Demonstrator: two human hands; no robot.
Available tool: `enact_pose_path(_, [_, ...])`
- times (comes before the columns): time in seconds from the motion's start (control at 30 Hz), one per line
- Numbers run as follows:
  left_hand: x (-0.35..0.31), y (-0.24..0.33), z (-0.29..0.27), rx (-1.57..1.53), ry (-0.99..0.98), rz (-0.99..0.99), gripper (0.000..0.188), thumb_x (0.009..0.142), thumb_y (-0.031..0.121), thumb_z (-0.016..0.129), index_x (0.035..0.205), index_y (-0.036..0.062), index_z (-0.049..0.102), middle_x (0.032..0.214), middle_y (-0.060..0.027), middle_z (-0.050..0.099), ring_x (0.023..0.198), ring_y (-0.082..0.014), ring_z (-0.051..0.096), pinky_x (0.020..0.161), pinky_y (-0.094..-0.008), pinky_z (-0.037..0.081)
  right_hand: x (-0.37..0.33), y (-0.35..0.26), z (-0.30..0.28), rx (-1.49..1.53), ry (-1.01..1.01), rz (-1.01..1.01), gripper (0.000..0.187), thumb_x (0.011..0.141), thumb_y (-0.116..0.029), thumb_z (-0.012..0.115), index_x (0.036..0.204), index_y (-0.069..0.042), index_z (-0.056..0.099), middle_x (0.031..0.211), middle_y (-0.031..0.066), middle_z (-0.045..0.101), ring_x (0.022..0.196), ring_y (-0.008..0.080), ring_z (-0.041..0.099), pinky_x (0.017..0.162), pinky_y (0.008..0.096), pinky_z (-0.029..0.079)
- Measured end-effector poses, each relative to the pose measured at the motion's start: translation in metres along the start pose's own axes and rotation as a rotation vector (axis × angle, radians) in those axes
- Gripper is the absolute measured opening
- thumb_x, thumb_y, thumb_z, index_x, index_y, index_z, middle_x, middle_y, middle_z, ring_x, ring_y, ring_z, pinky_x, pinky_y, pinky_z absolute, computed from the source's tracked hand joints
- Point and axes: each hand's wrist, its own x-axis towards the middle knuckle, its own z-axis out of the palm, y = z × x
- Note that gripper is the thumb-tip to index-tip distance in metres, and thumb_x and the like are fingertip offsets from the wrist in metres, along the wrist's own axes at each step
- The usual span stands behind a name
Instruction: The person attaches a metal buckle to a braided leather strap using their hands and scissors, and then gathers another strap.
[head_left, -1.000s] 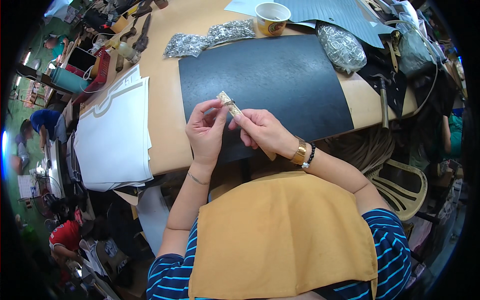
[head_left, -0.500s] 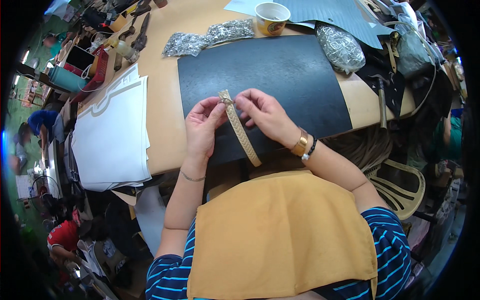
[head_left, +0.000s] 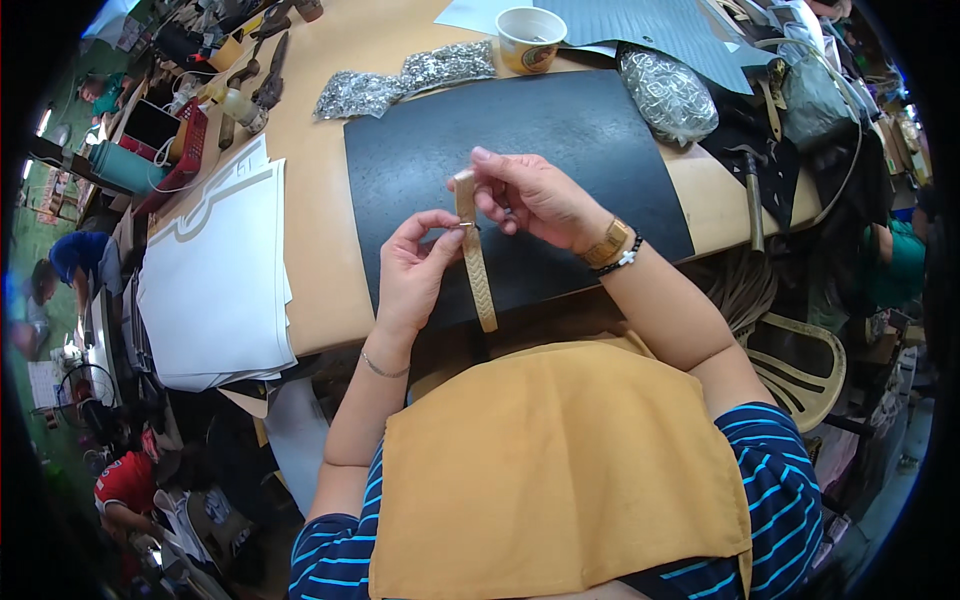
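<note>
A narrow tan strap [head_left: 478, 275] with a braided pattern stands nearly upright over the front of the dark mat. My left hand [head_left: 415, 265] pinches it partway up, between thumb and fingertips. Beside those fingertips a small metal piece [head_left: 467, 225] crosses the strap; its exact kind is too small to make out. Above it the strap looks plain and smooth. My right hand [head_left: 540, 200] has its fingers curled around this upper end, partly hiding it. The lower braided end hangs free past the mat's near edge.
A dark mat [head_left: 520, 120] covers the table's middle. Behind it lie bags of small metal parts [head_left: 447, 64] and a paper cup [head_left: 530, 40]. At right are a bag of metal rings [head_left: 668, 95] and a hammer [head_left: 754, 200]. White pattern sheets [head_left: 215, 280] lie at left.
My right hand has moved up to the strap's upper end, and a longer plain length now shows above the metal piece. My left hand keeps its pinch, slightly lower. The strap stands more upright.
</note>
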Motion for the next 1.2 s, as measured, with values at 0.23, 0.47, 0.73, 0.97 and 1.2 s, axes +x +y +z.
enact_pose_path(0.23, [-0.004,-0.001,0.008,0.252,0.06,0.354,0.015,0.087,-0.006,0.07,0.1,0.0009,0.066,0.105,-0.0048,0.061,0.092,-0.0095,0.064,0.079,-0.0228,0.055,-0.015,-0.022,-0.005,-0.274,-0.056,0.029,0.034,0.089,-0.027,0.076,0.114,-0.004,0.071,0.094,0.0014,0.072,0.078,0.0053,0.063,0.063,0.0193,0.052])
enact_pose_path(0.47, [-0.007,0.0,0.008,0.442,0.151,0.472,0.015,0.082,-0.007,0.075,0.093,0.0029,0.071,0.099,-0.0062,0.062,0.089,-0.0127,0.065,0.075,-0.0236,0.055,-0.013,0.005,0.005,-0.262,0.017,-0.17,0.031,0.089,-0.017,0.076,0.115,-0.003,0.07,0.099,0.0031,0.073,0.085,0.0052,0.065,0.068,0.0204,0.053])
enact_pose_path(0.73, [-0.008,-0.002,0.006,0.58,0.118,0.559,0.019,0.079,-0.008,0.077,0.093,0.0048,0.073,0.095,-0.0038,0.059,0.084,-0.0112,0.058,0.072,-0.0238,0.051,-0.007,0.029,0.015,-0.334,0.135,-0.381,0.026,0.089,-0.015,0.076,0.11,-0.001,0.072,0.098,0.0046,0.073,0.083,0.0056,0.065,0.072,0.0207,0.054])
enact_pose_path(0.97, [-0.01,0.003,0.006,0.199,0.072,0.235,0.017,0.084,-0.007,0.074,0.096,0.004,0.072,0.099,-0.0027,0.063,0.089,-0.0101,0.063,0.078,-0.0233,0.053,-0.006,0.027,0.004,-0.32,0.08,-0.316,0.022,0.088,-0.013,0.076,0.106,0.0,0.073,0.096,0.0058,0.073,0.083,0.0066,0.065,0.074,0.0221,0.055])
enact_pose_path(1.2, [-0.008,-0.004,-0.001,-0.13,0.006,-0.059,0.013,0.086,-0.004,0.072,0.098,0.0001,0.071,0.11,-0.01,0.07,0.098,-0.0157,0.069,0.09,-0.0286,0.056,-0.013,0.023,-0.002,-0.458,0.031,-0.275,0.019,0.088,-0.015,0.076,0.1,0.0,0.075,0.091,0.0045,0.073,0.082,0.0069,0.065,0.074,0.0223,0.053])
